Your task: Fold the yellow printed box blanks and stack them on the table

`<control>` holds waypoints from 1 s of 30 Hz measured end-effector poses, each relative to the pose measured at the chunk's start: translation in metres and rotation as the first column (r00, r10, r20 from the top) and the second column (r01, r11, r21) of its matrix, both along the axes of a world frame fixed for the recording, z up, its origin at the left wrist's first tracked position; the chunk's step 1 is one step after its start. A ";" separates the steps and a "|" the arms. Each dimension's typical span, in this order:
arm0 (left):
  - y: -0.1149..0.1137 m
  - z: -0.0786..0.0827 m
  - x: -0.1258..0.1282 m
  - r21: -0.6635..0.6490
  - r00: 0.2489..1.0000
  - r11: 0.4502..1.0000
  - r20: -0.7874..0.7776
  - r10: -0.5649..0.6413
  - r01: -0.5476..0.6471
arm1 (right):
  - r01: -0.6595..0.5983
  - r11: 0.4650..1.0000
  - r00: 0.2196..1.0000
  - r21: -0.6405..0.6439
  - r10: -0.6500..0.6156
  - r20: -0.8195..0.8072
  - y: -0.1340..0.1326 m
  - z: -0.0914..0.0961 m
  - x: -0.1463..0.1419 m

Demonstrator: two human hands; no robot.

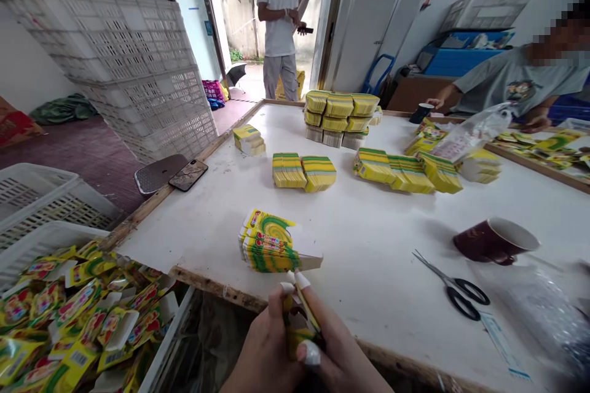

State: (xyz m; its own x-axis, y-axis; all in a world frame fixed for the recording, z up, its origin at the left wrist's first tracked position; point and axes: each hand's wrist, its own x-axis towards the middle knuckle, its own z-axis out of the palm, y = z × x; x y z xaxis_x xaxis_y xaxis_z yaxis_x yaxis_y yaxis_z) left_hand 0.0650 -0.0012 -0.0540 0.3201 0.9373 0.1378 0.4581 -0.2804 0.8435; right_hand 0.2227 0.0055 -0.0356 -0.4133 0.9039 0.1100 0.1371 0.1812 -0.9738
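At the table's near edge, my left hand (270, 341) and my right hand (338, 350) are closed around a small yellow carton (298, 345), one on each side. The carton is partly hidden by my fingers, and its end facing me looks open. White coverings wrap several of my fingertips. Just beyond my hands lies a fanned pile of flat yellow-and-green cartons (270, 242) with printed fronts and white flaps. Down to the left, a white crate (173, 325) is heaped with folded yellow cartons (74, 319).
Bundled carton stacks (341, 113) stand farther back. Scissors (454, 288), a maroon mug (493, 242) and clear plastic (534, 307) lie right. A phone (188, 175) rests at the left edge. One person (279, 18) stands in the doorway; another (520, 80) sits at right.
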 end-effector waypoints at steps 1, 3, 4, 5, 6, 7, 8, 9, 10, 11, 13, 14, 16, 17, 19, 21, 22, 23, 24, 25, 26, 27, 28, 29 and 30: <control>0.001 0.001 0.001 -0.023 1.000 1.000 -0.001 0.003 -0.003 | -0.033 0.997 0.998 0.070 0.029 0.063 -0.001 -0.001 0.001; 0.001 0.002 0.002 -0.055 0.998 0.997 -0.016 0.057 -0.058 | -0.071 0.981 0.986 0.180 0.042 0.159 -0.002 -0.003 0.003; 0.001 0.002 0.002 -0.061 0.993 0.992 -0.026 0.111 -0.113 | -0.068 0.974 0.983 0.216 0.028 0.181 -0.001 -0.004 0.003; 0.000 0.002 0.001 -0.061 0.986 0.984 -0.039 0.164 -0.166 | -0.049 0.969 0.982 0.242 0.003 0.187 0.000 -0.004 0.003; -0.001 0.000 0.000 -0.060 0.976 0.975 -0.059 0.210 -0.213 | -0.024 0.965 0.982 0.261 -0.026 0.186 0.001 -0.003 0.003; -0.002 -0.001 -0.003 -0.058 0.965 0.965 -0.089 0.248 -0.254 | -0.010 0.962 0.981 0.273 -0.043 0.189 0.003 -0.002 0.003; -0.002 -0.003 -0.007 -0.056 0.953 0.957 -0.126 0.276 -0.284 | -0.012 0.961 0.979 0.278 -0.046 0.201 0.005 -0.001 0.003; -0.002 -0.005 -0.011 -0.056 0.947 0.955 -0.161 0.278 -0.290 | -0.030 0.961 0.974 0.275 -0.034 0.224 0.006 0.001 0.003; -0.001 -0.006 -0.015 -0.058 0.946 0.959 -0.192 0.261 -0.276 | -0.060 0.963 0.966 0.264 -0.010 0.257 0.008 0.002 0.003; 0.000 -0.006 -0.020 -0.061 0.948 0.966 -0.214 0.235 -0.253 | -0.093 0.965 0.955 0.246 0.017 0.296 0.009 0.004 0.003; 0.004 -0.003 -0.026 -0.069 0.953 0.977 -0.245 0.178 -0.201 | -0.135 0.970 0.928 0.202 0.052 0.369 0.012 0.009 0.004; 0.006 0.000 -0.028 -0.075 0.954 0.981 -0.257 0.156 -0.181 | -0.142 0.973 0.917 0.180 0.061 0.394 0.014 0.012 0.005; 0.009 0.007 -0.029 -0.092 0.953 0.983 -0.275 0.130 -0.161 | -0.165 0.976 0.904 0.141 0.093 0.416 0.017 0.018 0.008; 0.010 0.011 -0.028 -0.098 0.953 0.984 -0.278 0.120 -0.152 | -0.183 0.975 0.902 0.128 0.114 0.417 0.018 0.021 0.009; 0.011 0.015 -0.027 -0.092 0.953 0.986 -0.283 0.109 -0.140 | -0.218 0.970 0.895 0.110 0.154 0.418 0.020 0.024 0.012; 0.011 0.017 -0.027 -0.069 0.950 0.988 -0.289 0.115 -0.141 | -0.228 0.968 0.886 0.101 0.163 0.434 0.019 0.023 0.012; 0.010 0.016 -0.027 -0.055 0.949 0.988 -0.290 0.121 -0.143 | -0.219 0.970 0.883 0.103 0.152 0.445 0.018 0.021 0.011; 0.010 0.016 -0.028 -0.044 0.950 0.989 -0.287 0.126 -0.144 | -0.208 0.972 0.880 0.109 0.138 0.454 0.017 0.019 0.010; 0.010 0.016 -0.029 -0.041 0.952 0.989 -0.279 0.126 -0.143 | -0.195 0.973 0.879 0.119 0.120 0.461 0.016 0.017 0.009; 0.009 0.015 -0.030 -0.047 0.955 0.989 -0.269 0.122 -0.140 | -0.182 0.975 0.880 0.130 0.103 0.464 0.015 0.015 0.009; 0.010 0.014 -0.031 -0.059 0.960 0.989 -0.254 0.115 -0.134 | -0.178 0.975 0.882 0.136 0.096 0.462 0.015 0.014 0.008; 0.010 0.013 -0.033 -0.074 0.967 0.990 -0.235 0.102 -0.123 | -0.183 0.973 0.886 0.137 0.103 0.452 0.015 0.013 0.008; 0.011 0.011 -0.034 -0.090 0.974 0.991 -0.213 0.082 -0.103 | -0.196 0.971 0.892 0.135 0.120 0.435 0.016 0.012 0.009; 0.013 0.008 -0.035 -0.107 0.979 0.991 -0.193 0.061 -0.082 | -0.213 0.968 0.901 0.136 0.141 0.410 0.017 0.010 0.009; 0.015 0.004 -0.036 -0.121 0.984 0.991 -0.176 0.037 -0.059 | -0.235 0.962 0.910 0.142 0.166 0.379 0.019 0.008 0.009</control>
State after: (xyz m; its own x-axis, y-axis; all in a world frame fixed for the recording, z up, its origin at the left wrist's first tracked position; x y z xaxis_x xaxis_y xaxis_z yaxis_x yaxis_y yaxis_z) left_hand 0.0285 0.0135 -0.0496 0.2825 0.9586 -0.0355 0.6106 -0.1512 0.7774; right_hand 0.2318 0.0249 -0.0279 -0.6261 0.7764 0.0723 0.4145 0.4099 -0.8125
